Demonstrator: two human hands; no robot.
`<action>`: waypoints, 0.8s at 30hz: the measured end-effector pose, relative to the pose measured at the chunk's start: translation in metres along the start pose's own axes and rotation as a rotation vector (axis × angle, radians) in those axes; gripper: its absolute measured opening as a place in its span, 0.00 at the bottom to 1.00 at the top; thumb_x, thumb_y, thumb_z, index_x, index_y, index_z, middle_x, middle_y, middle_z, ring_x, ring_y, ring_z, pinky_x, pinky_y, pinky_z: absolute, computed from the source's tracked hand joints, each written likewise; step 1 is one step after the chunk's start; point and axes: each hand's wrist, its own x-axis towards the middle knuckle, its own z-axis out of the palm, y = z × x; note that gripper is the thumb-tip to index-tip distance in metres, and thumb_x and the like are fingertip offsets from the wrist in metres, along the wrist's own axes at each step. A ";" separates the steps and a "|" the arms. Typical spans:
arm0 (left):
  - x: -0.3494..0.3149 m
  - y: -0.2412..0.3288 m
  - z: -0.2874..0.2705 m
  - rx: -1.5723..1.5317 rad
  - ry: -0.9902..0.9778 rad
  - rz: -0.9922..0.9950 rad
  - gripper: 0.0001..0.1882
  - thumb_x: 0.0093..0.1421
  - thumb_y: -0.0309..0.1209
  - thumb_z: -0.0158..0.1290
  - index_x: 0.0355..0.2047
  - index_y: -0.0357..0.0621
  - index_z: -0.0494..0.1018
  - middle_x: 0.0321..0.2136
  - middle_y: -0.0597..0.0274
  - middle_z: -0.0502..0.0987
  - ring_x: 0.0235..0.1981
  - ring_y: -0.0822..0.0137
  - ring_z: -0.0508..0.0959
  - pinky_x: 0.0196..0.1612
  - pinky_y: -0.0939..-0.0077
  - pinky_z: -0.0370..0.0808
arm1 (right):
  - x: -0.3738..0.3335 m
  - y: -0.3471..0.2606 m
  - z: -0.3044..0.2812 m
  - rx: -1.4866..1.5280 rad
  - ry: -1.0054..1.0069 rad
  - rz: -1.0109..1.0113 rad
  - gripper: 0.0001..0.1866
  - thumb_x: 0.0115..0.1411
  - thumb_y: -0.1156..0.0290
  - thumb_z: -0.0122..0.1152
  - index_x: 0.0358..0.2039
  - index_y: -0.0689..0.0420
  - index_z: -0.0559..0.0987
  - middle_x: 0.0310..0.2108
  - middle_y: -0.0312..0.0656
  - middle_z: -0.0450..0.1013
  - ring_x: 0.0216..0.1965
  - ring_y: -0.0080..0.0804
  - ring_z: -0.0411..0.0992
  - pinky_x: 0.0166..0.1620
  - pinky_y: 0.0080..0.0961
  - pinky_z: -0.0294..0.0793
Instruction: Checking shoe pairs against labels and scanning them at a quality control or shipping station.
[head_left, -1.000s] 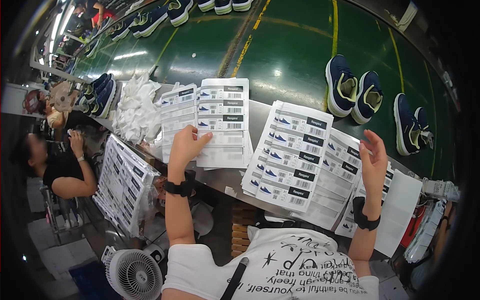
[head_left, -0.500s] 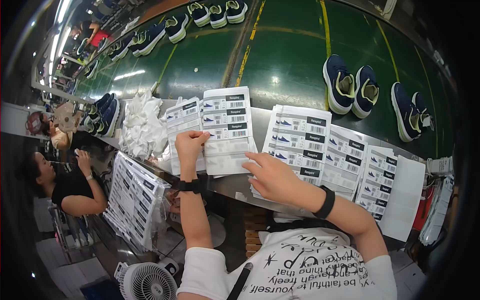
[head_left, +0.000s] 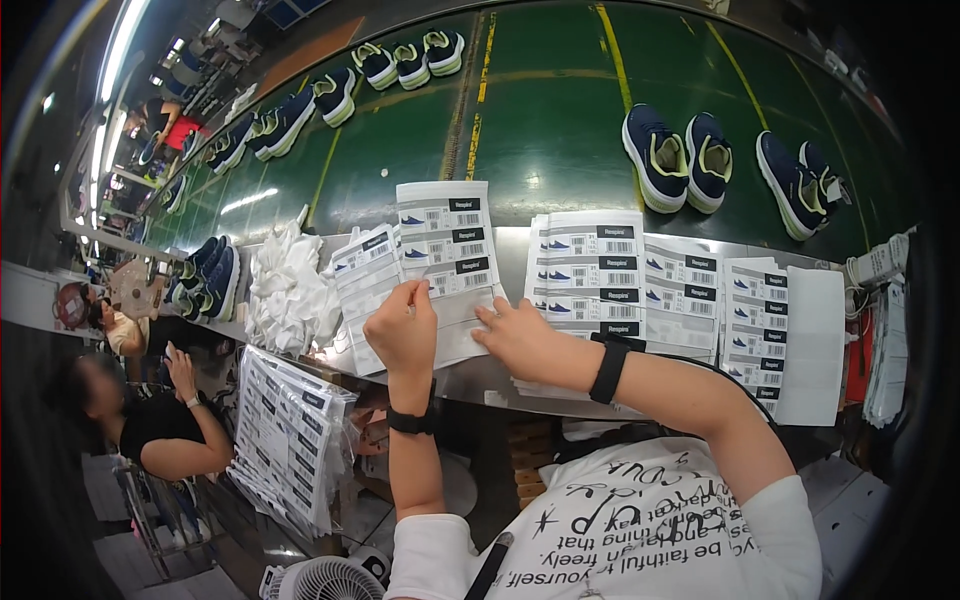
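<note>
Before me on the metal ledge lies a stack of white sticker label sheets [head_left: 443,210]. Its upper rows carry labels with a blue shoe picture, barcode and black block; the lower rows show pale backing. My left hand [head_left: 402,328] is over the left side of this stack, thumb and finger pinched at the lower left corner of the lowest printed label [head_left: 472,275]. Its fingers partly hide that corner. My right hand [head_left: 525,342] rests at the stack's lower right edge, fingers stretched out and apart. Another label stack [head_left: 365,258] lies partly under the first, to the left.
More label stacks [head_left: 585,250] lie to the right. Crumpled white paper [head_left: 288,285] is heaped at the left. Navy shoes [head_left: 655,160] stand on the green conveyor [head_left: 545,120] beyond. A bagged label bundle [head_left: 290,430], a fan [head_left: 325,580] and a seated person [head_left: 165,430] are lower left.
My left hand has moved lower and right in the picture, still pinched at the label. My right hand has settled against the stack's edge. The whole view has shifted slightly.
</note>
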 end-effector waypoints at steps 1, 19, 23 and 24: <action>0.000 0.000 0.000 0.067 -0.005 0.142 0.02 0.51 0.27 0.58 0.24 0.42 0.77 0.19 0.58 0.77 0.26 0.58 0.79 0.36 0.65 0.74 | 0.001 0.001 -0.001 -0.005 0.005 0.009 0.21 0.46 0.69 0.61 0.44 0.56 0.77 0.53 0.49 0.66 0.50 0.43 0.64 0.38 0.38 0.68; -0.019 0.038 -0.046 -0.154 0.120 0.339 0.06 0.45 0.17 0.60 0.25 0.37 0.76 0.24 0.54 0.79 0.28 0.58 0.80 0.38 0.68 0.77 | 0.005 0.008 -0.008 -0.011 -0.238 0.052 0.32 0.42 0.60 0.67 0.52 0.48 0.73 0.58 0.43 0.62 0.54 0.41 0.62 0.46 0.37 0.67; -0.030 0.053 -0.078 -0.243 0.148 0.186 0.07 0.46 0.16 0.60 0.26 0.36 0.76 0.25 0.54 0.80 0.27 0.62 0.80 0.37 0.71 0.76 | -0.012 0.025 -0.021 0.186 -0.317 -0.050 0.45 0.40 0.49 0.70 0.59 0.50 0.65 0.61 0.49 0.57 0.61 0.47 0.56 0.57 0.44 0.59; -0.032 0.056 -0.085 -0.241 0.150 0.205 0.06 0.47 0.15 0.60 0.26 0.35 0.76 0.25 0.54 0.80 0.27 0.63 0.80 0.37 0.71 0.76 | -0.015 0.032 -0.023 0.318 -0.321 -0.102 0.50 0.39 0.46 0.70 0.61 0.51 0.62 0.62 0.51 0.56 0.63 0.49 0.53 0.60 0.46 0.55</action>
